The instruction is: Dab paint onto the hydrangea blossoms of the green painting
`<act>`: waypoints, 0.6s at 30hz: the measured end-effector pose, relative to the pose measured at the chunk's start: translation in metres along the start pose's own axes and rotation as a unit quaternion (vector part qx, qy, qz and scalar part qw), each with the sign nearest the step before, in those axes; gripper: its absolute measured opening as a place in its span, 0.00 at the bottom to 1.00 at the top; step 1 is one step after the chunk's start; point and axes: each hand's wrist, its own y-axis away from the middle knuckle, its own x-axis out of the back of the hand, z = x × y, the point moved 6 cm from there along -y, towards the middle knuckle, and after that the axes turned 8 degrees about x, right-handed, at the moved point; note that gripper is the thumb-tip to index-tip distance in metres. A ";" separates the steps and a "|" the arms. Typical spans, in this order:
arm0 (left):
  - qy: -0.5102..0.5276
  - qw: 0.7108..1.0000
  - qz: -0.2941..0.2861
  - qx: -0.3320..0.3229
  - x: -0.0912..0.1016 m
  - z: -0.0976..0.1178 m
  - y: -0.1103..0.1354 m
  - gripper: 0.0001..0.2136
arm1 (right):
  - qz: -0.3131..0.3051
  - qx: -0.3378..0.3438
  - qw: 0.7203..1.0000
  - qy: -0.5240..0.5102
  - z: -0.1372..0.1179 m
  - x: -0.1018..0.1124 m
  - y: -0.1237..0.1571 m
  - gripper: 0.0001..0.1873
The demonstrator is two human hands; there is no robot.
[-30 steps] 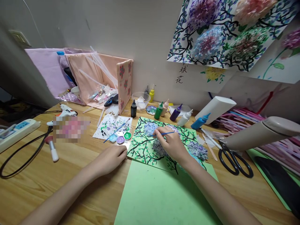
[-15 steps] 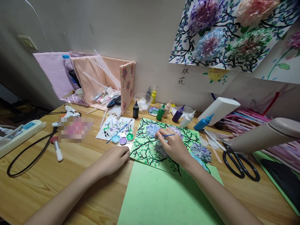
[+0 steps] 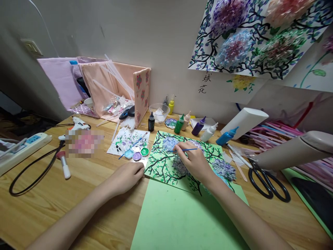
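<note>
My right hand (image 3: 194, 161) pinches a thin blue paintbrush (image 3: 189, 149) and rests on a green painted sheet (image 3: 161, 163) with black branches, green leaves and purple-blue flower clusters. The brush tip touches the upper flower cluster. My left hand (image 3: 127, 177) lies on the wooden table with its fingers curled, their tips pressing the sheet's left corner. A small palette with blue, purple and green paint wells (image 3: 136, 152) sits just above my left hand.
A plain green sheet (image 3: 179, 218) lies near me. Paint bottles (image 3: 197, 126) line the wall. Black scissors (image 3: 267, 184) and a lamp head (image 3: 293, 149) are on the right. A glue gun (image 3: 75, 123), power strip (image 3: 20, 147) and cable lie left. A pink box (image 3: 114, 90) stands behind.
The view has shifted slightly. My right hand with the brush stays on the upper flower cluster, moving only a little. My left hand has not moved.
</note>
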 end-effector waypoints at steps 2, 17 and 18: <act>0.000 1.000 -0.001 -0.001 -0.001 -0.001 0.000 0.15 | -0.010 -0.001 1.000 0.004 0.000 -0.002 0.000 0.14; 0.006 1.000 -0.001 -0.005 0.001 0.002 0.000 0.14 | -0.017 0.017 0.999 0.028 -0.003 -0.002 0.000 0.14; 0.006 1.000 -0.001 -0.005 0.001 0.001 0.000 0.14 | -0.017 0.019 0.999 0.029 -0.003 -0.003 0.000 0.14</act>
